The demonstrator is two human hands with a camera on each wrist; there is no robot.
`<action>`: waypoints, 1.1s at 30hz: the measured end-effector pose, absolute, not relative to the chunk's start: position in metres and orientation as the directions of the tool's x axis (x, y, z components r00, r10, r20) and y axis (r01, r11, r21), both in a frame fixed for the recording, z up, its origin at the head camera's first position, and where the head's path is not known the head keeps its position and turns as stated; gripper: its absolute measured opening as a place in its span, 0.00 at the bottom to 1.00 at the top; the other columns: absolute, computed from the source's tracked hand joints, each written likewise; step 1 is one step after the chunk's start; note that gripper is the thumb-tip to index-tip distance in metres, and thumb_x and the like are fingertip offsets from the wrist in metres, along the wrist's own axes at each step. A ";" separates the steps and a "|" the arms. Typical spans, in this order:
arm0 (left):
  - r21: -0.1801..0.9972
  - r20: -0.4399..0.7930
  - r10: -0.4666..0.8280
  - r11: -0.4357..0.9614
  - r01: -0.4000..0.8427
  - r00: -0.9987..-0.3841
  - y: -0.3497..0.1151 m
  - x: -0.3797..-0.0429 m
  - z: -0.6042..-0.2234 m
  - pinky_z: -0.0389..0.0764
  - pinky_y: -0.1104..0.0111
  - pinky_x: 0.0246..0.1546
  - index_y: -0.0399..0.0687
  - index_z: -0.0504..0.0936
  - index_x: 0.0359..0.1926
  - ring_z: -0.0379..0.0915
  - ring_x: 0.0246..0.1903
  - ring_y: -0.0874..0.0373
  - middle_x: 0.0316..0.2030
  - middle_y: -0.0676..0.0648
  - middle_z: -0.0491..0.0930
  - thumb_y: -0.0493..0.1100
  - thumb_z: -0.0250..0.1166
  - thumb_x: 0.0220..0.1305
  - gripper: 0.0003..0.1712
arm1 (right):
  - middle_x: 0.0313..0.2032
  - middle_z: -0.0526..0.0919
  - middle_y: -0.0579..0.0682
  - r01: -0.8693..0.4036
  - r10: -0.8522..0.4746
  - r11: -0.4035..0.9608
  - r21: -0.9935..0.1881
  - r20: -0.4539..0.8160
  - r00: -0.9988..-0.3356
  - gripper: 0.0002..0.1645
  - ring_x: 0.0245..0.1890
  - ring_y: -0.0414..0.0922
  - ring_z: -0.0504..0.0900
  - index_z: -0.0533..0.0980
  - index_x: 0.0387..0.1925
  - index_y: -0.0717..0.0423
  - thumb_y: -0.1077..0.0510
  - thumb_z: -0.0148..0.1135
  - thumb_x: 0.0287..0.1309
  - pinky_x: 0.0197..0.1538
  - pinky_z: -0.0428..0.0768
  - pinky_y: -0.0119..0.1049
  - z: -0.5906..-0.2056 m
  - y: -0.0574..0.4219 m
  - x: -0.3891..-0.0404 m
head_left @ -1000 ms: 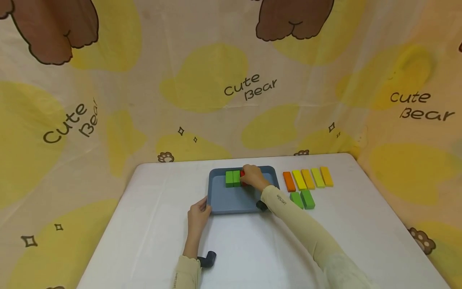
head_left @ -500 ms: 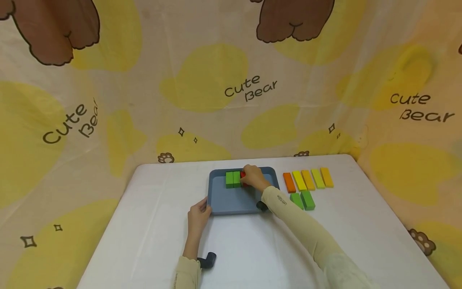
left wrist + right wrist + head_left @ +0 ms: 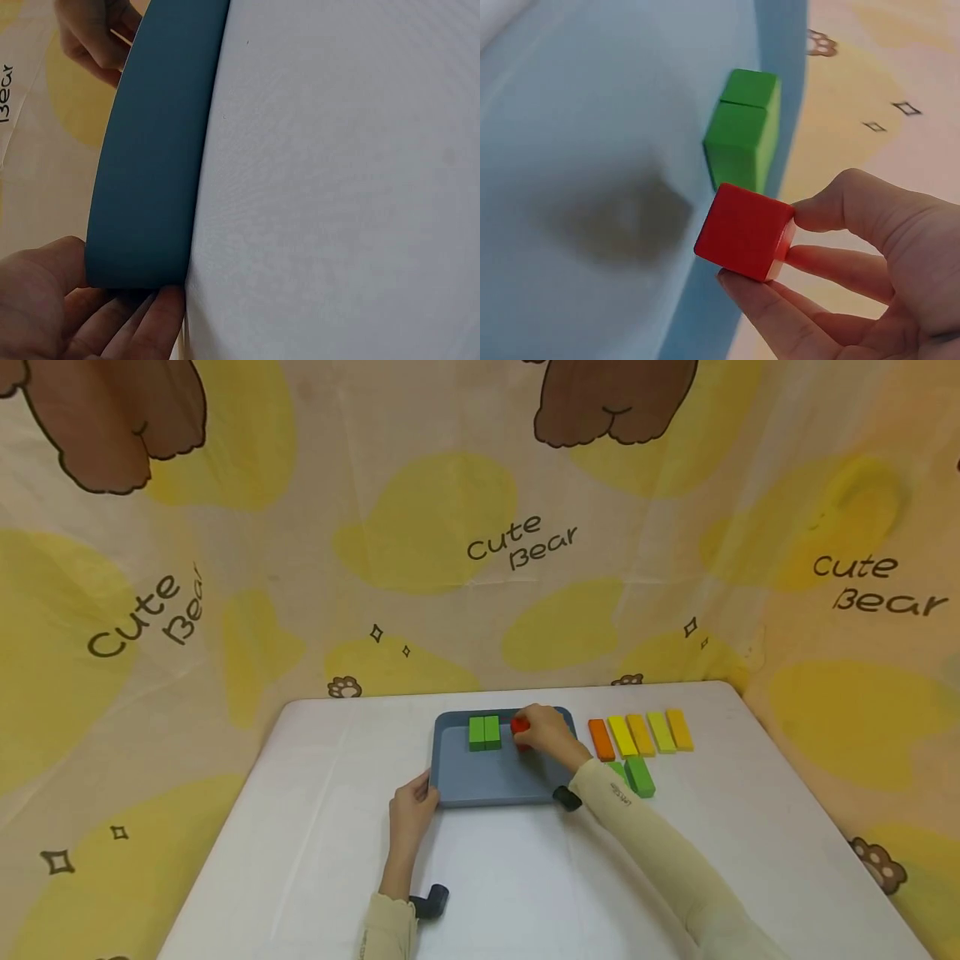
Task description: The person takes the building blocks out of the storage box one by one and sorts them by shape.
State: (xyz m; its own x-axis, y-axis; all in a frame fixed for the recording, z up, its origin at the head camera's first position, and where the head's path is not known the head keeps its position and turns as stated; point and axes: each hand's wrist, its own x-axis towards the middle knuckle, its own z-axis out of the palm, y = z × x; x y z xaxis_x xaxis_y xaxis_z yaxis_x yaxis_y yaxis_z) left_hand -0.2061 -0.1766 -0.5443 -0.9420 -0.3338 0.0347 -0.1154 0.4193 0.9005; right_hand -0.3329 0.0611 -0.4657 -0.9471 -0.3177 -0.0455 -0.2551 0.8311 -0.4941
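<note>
A blue-grey tray lies on the white table, and my left hand grips it at its near left corner. In the left wrist view, the thumb is at the rim and the fingers lie along the tray's wall. My right hand pinches a red block between thumb and fingers, over the back of the tray. In the right wrist view the red block hangs above the tray floor, casting a shadow. Two green blocks stand side by side in the tray, left of the red one.
Right of the tray lies a row of several blocks: an orange block and several yellowish ones. Nearer, a green block lies beside another, partly hidden by my right sleeve. A printed cloth surrounds the table.
My right hand has moved to the right with the red block, opening a gap between it and the two green blocks. The left hand and tray have stayed put.
</note>
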 end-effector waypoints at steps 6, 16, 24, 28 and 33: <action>0.901 0.022 -0.327 0.416 -0.123 -0.945 -0.174 -0.205 -0.546 0.85 0.59 0.50 0.36 0.77 0.60 0.81 0.53 0.42 0.54 0.35 0.81 0.38 0.58 0.61 0.25 | 0.47 0.84 0.60 -0.273 -0.314 0.838 -0.472 -0.008 -0.949 0.28 0.39 0.53 0.78 0.78 0.56 0.60 0.56 0.66 0.51 0.41 0.81 0.43 -0.453 0.099 -0.314; 0.892 0.054 -0.325 0.440 -0.100 -0.944 -0.174 -0.205 -0.541 0.85 0.58 0.49 0.36 0.77 0.59 0.81 0.52 0.42 0.53 0.35 0.81 0.37 0.58 0.61 0.24 | 0.52 0.80 0.67 -0.177 -0.238 0.845 -0.505 -0.059 -0.969 0.31 0.45 0.57 0.78 0.73 0.61 0.66 0.59 0.63 0.56 0.49 0.84 0.51 -0.445 0.178 -0.284; 0.896 0.055 -0.331 0.433 -0.099 -0.942 -0.174 -0.206 -0.539 0.84 0.58 0.51 0.37 0.77 0.60 0.81 0.53 0.43 0.53 0.36 0.81 0.38 0.57 0.60 0.26 | 0.59 0.75 0.70 -0.108 -0.179 0.859 -0.501 -0.096 -0.979 0.32 0.48 0.60 0.77 0.70 0.64 0.68 0.59 0.64 0.60 0.52 0.84 0.53 -0.454 0.223 -0.266; 0.892 0.048 -0.333 0.438 -0.109 -0.942 -0.173 -0.206 -0.539 0.84 0.58 0.51 0.38 0.78 0.60 0.81 0.52 0.43 0.53 0.36 0.81 0.38 0.57 0.60 0.26 | 0.56 0.77 0.71 -0.088 -0.162 0.853 -0.514 -0.101 -0.982 0.32 0.47 0.60 0.79 0.69 0.64 0.68 0.60 0.62 0.59 0.44 0.86 0.45 -0.458 0.241 -0.258; 0.895 0.032 -0.345 0.428 -0.127 -0.938 -0.172 -0.205 -0.539 0.85 0.59 0.50 0.37 0.78 0.60 0.81 0.52 0.43 0.53 0.35 0.81 0.38 0.58 0.61 0.25 | 0.52 0.79 0.71 -0.086 -0.154 0.855 -0.511 -0.092 -0.984 0.33 0.45 0.59 0.80 0.70 0.62 0.69 0.60 0.60 0.55 0.38 0.83 0.38 -0.463 0.258 -0.254</action>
State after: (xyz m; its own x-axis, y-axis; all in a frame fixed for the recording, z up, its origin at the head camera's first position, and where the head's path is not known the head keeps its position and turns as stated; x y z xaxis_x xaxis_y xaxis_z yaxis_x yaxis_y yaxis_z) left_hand -0.2051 -0.1715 -0.5393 -0.9380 -0.3453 0.0319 -0.1272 0.4282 0.8947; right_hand -0.2544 0.2581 -0.4629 -0.9837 -0.1541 -0.0922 -0.0860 0.8551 -0.5113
